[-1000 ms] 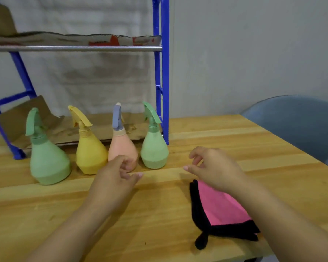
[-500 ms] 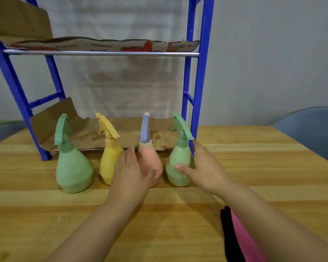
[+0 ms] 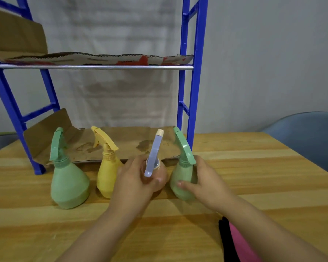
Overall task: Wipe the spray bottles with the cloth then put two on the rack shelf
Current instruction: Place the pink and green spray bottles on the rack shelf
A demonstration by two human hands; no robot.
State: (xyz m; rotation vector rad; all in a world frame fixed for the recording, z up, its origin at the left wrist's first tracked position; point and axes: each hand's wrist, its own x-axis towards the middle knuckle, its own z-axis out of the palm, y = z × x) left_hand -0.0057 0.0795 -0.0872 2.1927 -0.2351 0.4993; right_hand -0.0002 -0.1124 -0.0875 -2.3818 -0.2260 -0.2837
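Several spray bottles stand in a row on the wooden table (image 3: 254, 182) in front of a blue rack (image 3: 194, 82). My left hand (image 3: 134, 184) is wrapped around the pink bottle (image 3: 160, 178) with the lilac trigger, which tilts toward me. My right hand (image 3: 206, 184) grips the small green bottle (image 3: 182, 178) at the right end. A large green bottle (image 3: 68, 184) and a yellow bottle (image 3: 107, 171) stand untouched to the left. The pink cloth with black edging (image 3: 239, 242) lies at the bottom right, partly under my right forearm.
The rack shelf (image 3: 95, 67) is a metal bar lined with torn cardboard, above the bottles. More cardboard (image 3: 121, 144) lies on the rack's base behind the bottles. A grey-blue chair (image 3: 307, 137) stands at the right of the table.
Both hands moved forward from above the table near the cloth to the bottles. My left hand closed on the pink bottle and tilted it; my right hand closed on the small green bottle.
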